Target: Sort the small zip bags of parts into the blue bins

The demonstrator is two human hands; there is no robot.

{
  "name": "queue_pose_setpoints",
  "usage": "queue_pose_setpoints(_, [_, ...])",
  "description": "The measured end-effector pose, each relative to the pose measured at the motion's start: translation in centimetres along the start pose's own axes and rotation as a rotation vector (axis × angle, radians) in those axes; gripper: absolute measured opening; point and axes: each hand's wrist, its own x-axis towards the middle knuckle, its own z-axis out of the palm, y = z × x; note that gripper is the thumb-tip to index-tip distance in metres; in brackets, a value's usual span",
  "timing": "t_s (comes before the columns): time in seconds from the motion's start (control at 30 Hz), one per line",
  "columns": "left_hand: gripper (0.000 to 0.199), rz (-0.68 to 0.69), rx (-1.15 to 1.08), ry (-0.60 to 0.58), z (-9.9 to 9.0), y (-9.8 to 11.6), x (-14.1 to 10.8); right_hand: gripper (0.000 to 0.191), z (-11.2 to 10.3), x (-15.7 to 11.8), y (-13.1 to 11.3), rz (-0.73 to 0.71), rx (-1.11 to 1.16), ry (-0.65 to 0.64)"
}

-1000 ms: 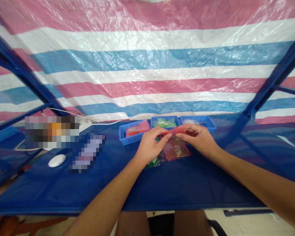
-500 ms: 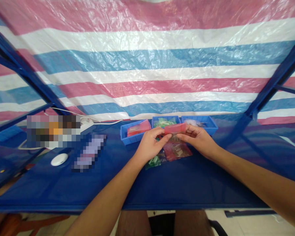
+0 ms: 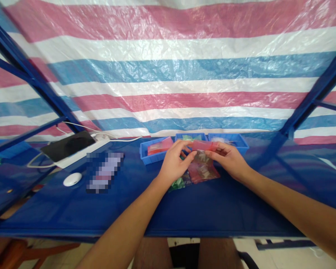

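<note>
A small red plastic bag (image 3: 203, 156) is pinched between my left hand (image 3: 176, 160) and my right hand (image 3: 230, 158), one at each side of its top edge. Small pale pieces show through it. Just below, another red bag (image 3: 205, 173) lies on the table, partly covered by the held one. Beside it, near my left wrist, is a green bag (image 3: 177, 184). Behind my hands stand three blue trays: the left one (image 3: 149, 160) holds red bags, the middle one (image 3: 190, 135) green bags, the right one (image 3: 242, 144) clear bags.
On the blue table (image 3: 207, 213) a white oval object (image 3: 72, 179) and a pixelated flat item (image 3: 108, 170) lie to the left. Farther back are a dark tablet (image 3: 70, 144), a white power strip (image 3: 86, 152) and cables. Blue frame posts and a striped sheet (image 3: 179, 71) stand behind.
The held red bag now hangs lower and more open to view, over the bag on the table. The whole view has shifted slightly, and the tablet at the left is no longer pixelated.
</note>
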Motion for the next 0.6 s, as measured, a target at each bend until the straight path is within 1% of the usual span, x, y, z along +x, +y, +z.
queue_pose_setpoints(0.07, [0.020, 0.009, 0.054, 0.044, -0.1, 0.3, 0.0, 0.033, -0.2, 0.1, 0.4, -0.039, -0.035, 0.077])
queue_pose_setpoints(0.13, [0.021, 0.060, 0.087, -0.010, -0.2, 0.7, -0.2, 0.030, -0.2, 0.0, 0.6, -0.088, -0.072, 0.119])
queue_pose_setpoints(0.17, [0.023, 0.091, 0.086, -0.055, -0.2, 1.0, -0.3, 0.028, -0.1, -0.1, 0.6, -0.107, -0.090, 0.109])
queue_pose_setpoints(0.23, [0.035, 0.142, 0.073, -0.146, 0.0, 1.3, -0.5, 0.026, 0.3, -0.4, 0.3, -0.123, -0.121, 0.041])
queue_pose_setpoints(0.3, [0.044, 0.153, 0.088, -0.203, 0.2, 1.5, -0.7, 0.025, 0.7, -0.9, -0.4, -0.112, -0.141, -0.049])
queue_pose_setpoints(0.33, [0.043, 0.144, 0.100, -0.215, 0.2, 1.5, -0.7, 0.026, 0.9, -1.1, -0.7, -0.101, -0.136, -0.087])
queue_pose_setpoints(0.4, [0.035, 0.112, 0.099, -0.211, 0.2, 1.3, -0.6, 0.028, 1.1, -1.4, -1.3, -0.075, -0.104, -0.120])
queue_pose_setpoints(0.47, [0.029, 0.075, 0.059, -0.171, 0.1, 1.1, -0.4, 0.029, 1.1, -1.4, -1.5, -0.058, -0.074, -0.102])
queue_pose_setpoints(0.53, [0.029, 0.037, 0.014, -0.112, -0.1, 0.8, -0.2, 0.030, 0.8, -1.2, -1.2, -0.074, -0.073, -0.027])
queue_pose_setpoints(0.6, [0.029, -0.007, -0.023, -0.060, -0.1, 0.6, -0.1, 0.033, 0.5, -0.8, -0.6, -0.119, -0.088, 0.075])
